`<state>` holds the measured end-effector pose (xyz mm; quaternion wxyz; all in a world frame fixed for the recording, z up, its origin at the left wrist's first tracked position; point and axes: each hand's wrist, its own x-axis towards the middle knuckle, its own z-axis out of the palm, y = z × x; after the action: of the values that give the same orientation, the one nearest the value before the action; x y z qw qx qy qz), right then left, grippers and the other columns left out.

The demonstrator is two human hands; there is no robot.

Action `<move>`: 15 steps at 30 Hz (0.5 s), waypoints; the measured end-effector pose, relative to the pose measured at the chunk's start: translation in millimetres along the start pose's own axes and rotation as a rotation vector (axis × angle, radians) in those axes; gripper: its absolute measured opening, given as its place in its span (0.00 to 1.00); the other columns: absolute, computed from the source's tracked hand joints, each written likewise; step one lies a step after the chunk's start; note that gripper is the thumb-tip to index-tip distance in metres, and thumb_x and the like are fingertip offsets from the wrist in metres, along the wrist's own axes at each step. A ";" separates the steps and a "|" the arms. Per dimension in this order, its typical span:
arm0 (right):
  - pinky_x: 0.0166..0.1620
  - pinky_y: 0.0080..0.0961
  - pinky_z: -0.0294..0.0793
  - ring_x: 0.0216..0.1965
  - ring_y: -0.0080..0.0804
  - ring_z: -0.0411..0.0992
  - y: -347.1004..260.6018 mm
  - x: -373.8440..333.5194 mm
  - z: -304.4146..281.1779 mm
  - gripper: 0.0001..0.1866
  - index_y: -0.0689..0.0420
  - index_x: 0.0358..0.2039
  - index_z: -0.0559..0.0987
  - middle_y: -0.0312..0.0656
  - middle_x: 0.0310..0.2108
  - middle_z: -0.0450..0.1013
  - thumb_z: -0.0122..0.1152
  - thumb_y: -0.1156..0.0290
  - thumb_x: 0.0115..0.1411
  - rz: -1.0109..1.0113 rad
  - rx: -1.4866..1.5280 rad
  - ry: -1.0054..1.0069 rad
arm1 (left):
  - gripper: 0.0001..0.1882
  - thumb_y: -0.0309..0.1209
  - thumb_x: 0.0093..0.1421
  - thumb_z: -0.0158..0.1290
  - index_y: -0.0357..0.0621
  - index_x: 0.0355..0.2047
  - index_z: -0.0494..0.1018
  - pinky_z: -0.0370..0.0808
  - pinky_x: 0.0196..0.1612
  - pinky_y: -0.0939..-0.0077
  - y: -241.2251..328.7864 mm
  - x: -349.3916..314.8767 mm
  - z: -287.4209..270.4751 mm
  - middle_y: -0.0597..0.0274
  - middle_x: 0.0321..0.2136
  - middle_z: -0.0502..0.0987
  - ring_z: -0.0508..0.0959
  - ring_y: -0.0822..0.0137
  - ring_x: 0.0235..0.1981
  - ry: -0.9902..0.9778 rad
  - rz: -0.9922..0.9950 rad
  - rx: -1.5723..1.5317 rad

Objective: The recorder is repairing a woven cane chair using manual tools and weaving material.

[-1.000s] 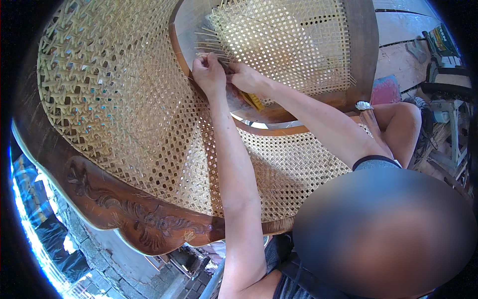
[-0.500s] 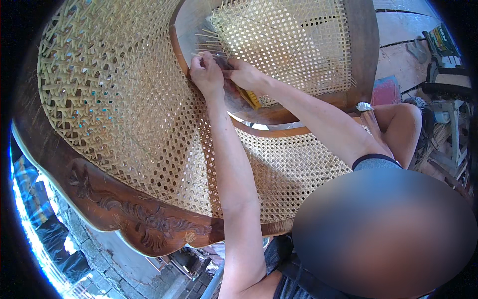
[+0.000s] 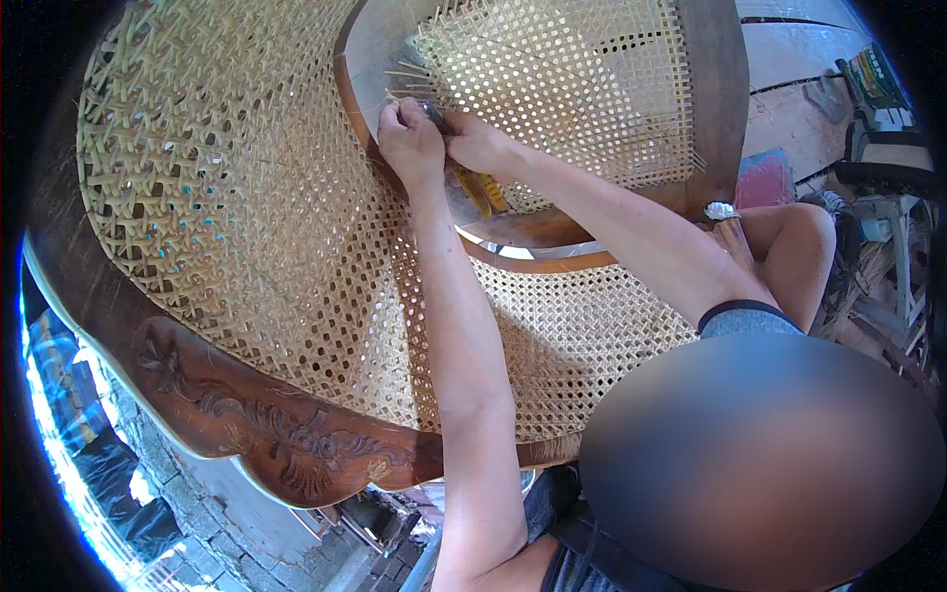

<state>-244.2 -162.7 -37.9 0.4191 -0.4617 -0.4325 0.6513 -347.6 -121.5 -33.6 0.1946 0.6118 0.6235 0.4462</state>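
My left hand (image 3: 411,143) is closed in a pinch at the edge of the seat's wooden frame (image 3: 368,69), with a thin cane strand (image 3: 392,95) at its fingertips. Close beside it, my right hand (image 3: 481,148) is closed around a tool with yellow handles (image 3: 480,190); dark metal shows between the two hands, and the tool's exact kind is unclear. Loose cane ends (image 3: 406,71) stick out above my fingers from the woven cane seat panel (image 3: 552,89). My fingertips partly hide the spot where the hands meet.
A large woven cane backrest (image 3: 247,197) curves around the left and front, bordered by carved dark wood (image 3: 306,434). At right, a bent knee (image 3: 789,252) is beside the seat frame, with a reddish box (image 3: 764,180) and a grey stand (image 3: 896,261) beyond.
The yellow handles have shifted slightly left and now show spread apart beneath my right hand. Both hands stay nearly in place, my left turning a little.
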 end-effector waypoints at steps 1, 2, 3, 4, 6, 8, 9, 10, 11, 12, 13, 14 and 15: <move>0.42 0.33 0.74 0.37 0.35 0.74 4.3 2.7 -0.5 0.20 0.69 0.49 0.72 0.50 0.36 0.76 0.46 0.78 0.55 -0.022 -0.023 -0.001 | 0.17 0.34 0.63 0.47 0.28 0.38 0.74 0.73 0.39 0.61 -1.1 0.2 0.7 0.41 0.30 0.78 0.78 0.49 0.32 -0.001 0.001 -0.001; 0.42 0.33 0.74 0.37 0.35 0.74 8.9 4.1 -3.0 0.20 0.69 0.49 0.72 0.50 0.36 0.76 0.46 0.78 0.55 -0.023 -0.024 0.001 | 0.17 0.35 0.63 0.48 0.28 0.38 0.74 0.73 0.40 0.60 -2.2 1.3 1.2 0.41 0.31 0.78 0.78 0.48 0.33 0.004 0.000 0.006; 0.43 0.33 0.73 0.39 0.36 0.74 3.0 -0.4 -3.3 0.20 0.68 0.50 0.72 0.51 0.36 0.76 0.46 0.78 0.55 0.025 -0.036 -0.004 | 0.17 0.35 0.63 0.48 0.29 0.37 0.74 0.73 0.40 0.60 -1.7 1.8 0.4 0.40 0.31 0.78 0.78 0.47 0.34 0.010 -0.003 0.015; 0.44 0.34 0.73 0.40 0.37 0.73 -0.3 -3.2 -3.6 0.21 0.67 0.50 0.72 0.51 0.37 0.76 0.46 0.78 0.55 0.072 -0.049 -0.008 | 0.17 0.35 0.63 0.48 0.29 0.37 0.74 0.73 0.40 0.60 -1.2 1.9 -0.7 0.40 0.31 0.78 0.78 0.47 0.34 0.010 -0.005 0.016; 0.44 0.33 0.72 0.40 0.37 0.73 9.6 0.8 -5.4 0.21 0.67 0.50 0.73 0.52 0.37 0.76 0.46 0.78 0.55 0.030 -0.150 0.011 | 0.17 0.35 0.63 0.48 0.29 0.37 0.74 0.73 0.41 0.60 0.8 2.8 -2.4 0.40 0.30 0.78 0.78 0.46 0.35 -0.031 -0.016 0.044; 0.44 0.33 0.72 0.40 0.37 0.73 18.8 5.5 -8.4 0.20 0.67 0.49 0.73 0.52 0.37 0.76 0.46 0.78 0.55 -0.015 -0.251 0.032 | 0.17 0.35 0.63 0.49 0.29 0.37 0.74 0.73 0.40 0.60 0.4 5.1 -0.3 0.41 0.30 0.78 0.79 0.47 0.34 -0.017 0.003 0.036; 0.44 0.33 0.72 0.39 0.37 0.74 18.7 5.8 -7.7 0.20 0.68 0.48 0.73 0.52 0.37 0.76 0.46 0.78 0.55 -0.038 -0.215 0.036 | 0.16 0.35 0.63 0.49 0.30 0.36 0.74 0.73 0.40 0.60 1.2 5.6 -0.7 0.41 0.30 0.78 0.79 0.47 0.34 -0.001 0.019 0.031; 0.44 0.33 0.73 0.39 0.37 0.74 18.6 6.1 -7.1 0.19 0.68 0.47 0.73 0.52 0.36 0.76 0.46 0.78 0.54 -0.061 -0.178 0.039 | 0.16 0.35 0.63 0.49 0.30 0.36 0.74 0.73 0.40 0.60 1.9 5.4 -1.5 0.41 0.30 0.78 0.79 0.47 0.34 -0.001 0.019 0.031; 0.44 0.33 0.73 0.39 0.37 0.74 18.3 6.7 -7.1 0.19 0.68 0.47 0.73 0.52 0.36 0.76 0.46 0.78 0.54 -0.061 -0.178 0.039 | 0.16 0.35 0.63 0.49 0.30 0.36 0.74 0.73 0.39 0.60 2.4 4.9 -2.6 0.41 0.29 0.78 0.79 0.47 0.33 -0.010 0.018 0.044; 0.44 0.33 0.73 0.38 0.38 0.74 13.6 5.9 -7.1 0.18 0.69 0.46 0.73 0.52 0.36 0.76 0.46 0.79 0.54 -0.036 -0.105 0.016 | 0.16 0.35 0.62 0.49 0.30 0.36 0.74 0.73 0.39 0.60 3.1 4.5 -3.4 0.42 0.29 0.78 0.79 0.47 0.32 -0.019 0.018 0.056; 0.43 0.33 0.73 0.38 0.38 0.74 9.3 5.2 -6.5 0.18 0.69 0.45 0.73 0.52 0.35 0.76 0.46 0.79 0.54 -0.010 -0.032 -0.007 | 0.16 0.35 0.62 0.49 0.30 0.36 0.74 0.73 0.39 0.60 3.8 4.1 -4.0 0.42 0.29 0.78 0.79 0.47 0.32 -0.019 0.018 0.057; 0.43 0.33 0.73 0.38 0.38 0.74 6.7 5.5 -5.0 0.18 0.69 0.45 0.73 0.52 0.35 0.76 0.46 0.79 0.54 -0.011 -0.032 -0.007 | 0.16 0.35 0.62 0.49 0.30 0.35 0.74 0.74 0.39 0.60 4.5 3.8 -4.5 0.41 0.29 0.78 0.79 0.47 0.32 -0.024 0.010 0.049; 0.41 0.33 0.74 0.36 0.37 0.74 4.2 6.0 -3.8 0.17 0.69 0.45 0.73 0.51 0.33 0.75 0.46 0.80 0.54 -0.037 -0.026 0.033 | 0.16 0.35 0.62 0.49 0.30 0.35 0.74 0.74 0.39 0.59 5.7 3.7 -4.4 0.41 0.29 0.78 0.79 0.47 0.32 -0.031 0.004 0.040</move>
<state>-242.6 -157.5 -44.0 0.4320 -0.4695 -0.4424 0.6302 -348.4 -120.3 -25.6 0.1913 0.6235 0.6280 0.4246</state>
